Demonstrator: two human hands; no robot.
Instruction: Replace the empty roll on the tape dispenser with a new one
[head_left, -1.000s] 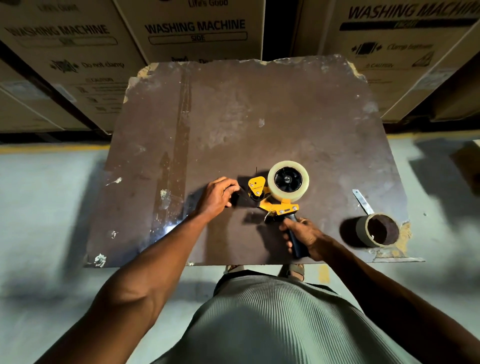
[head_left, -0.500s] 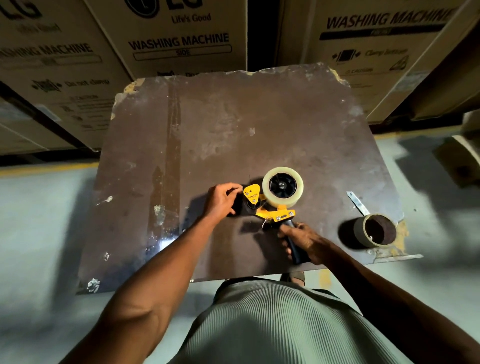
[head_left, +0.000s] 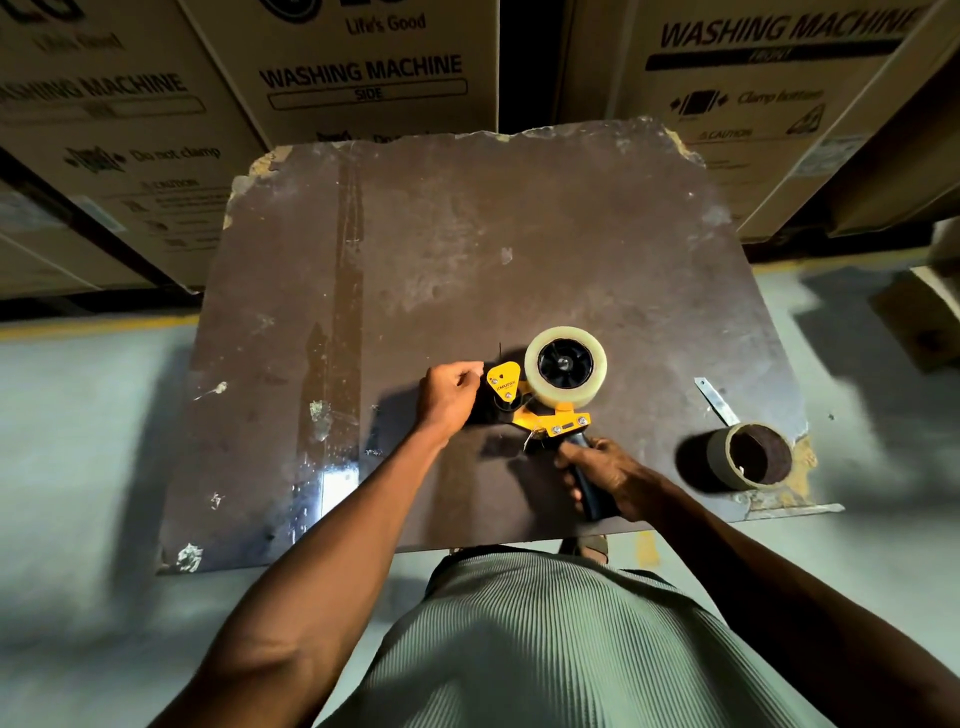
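Note:
A yellow tape dispenser (head_left: 540, 413) lies on the dark brown board (head_left: 467, 249) with a full roll of clear tape (head_left: 566, 366) on its black hub. My right hand (head_left: 602, 470) grips its dark handle near the board's front edge. My left hand (head_left: 449, 392) is closed against the dispenser's front end, by the yellow flap; what its fingertips pinch is hidden. The empty cardboard core (head_left: 753, 456) stands to the right, close to the board's right front corner.
A thin metal strip (head_left: 716, 400) lies just behind the empty core. Large washing machine cartons (head_left: 363, 67) stand behind the board on the left and right. Grey floor (head_left: 78, 441) surrounds the board, whose edges are chipped.
The view has tilted, so the board sits lower in frame. My left hand has closed in slightly on the dispenser's front. My right hand keeps its hold on the handle.

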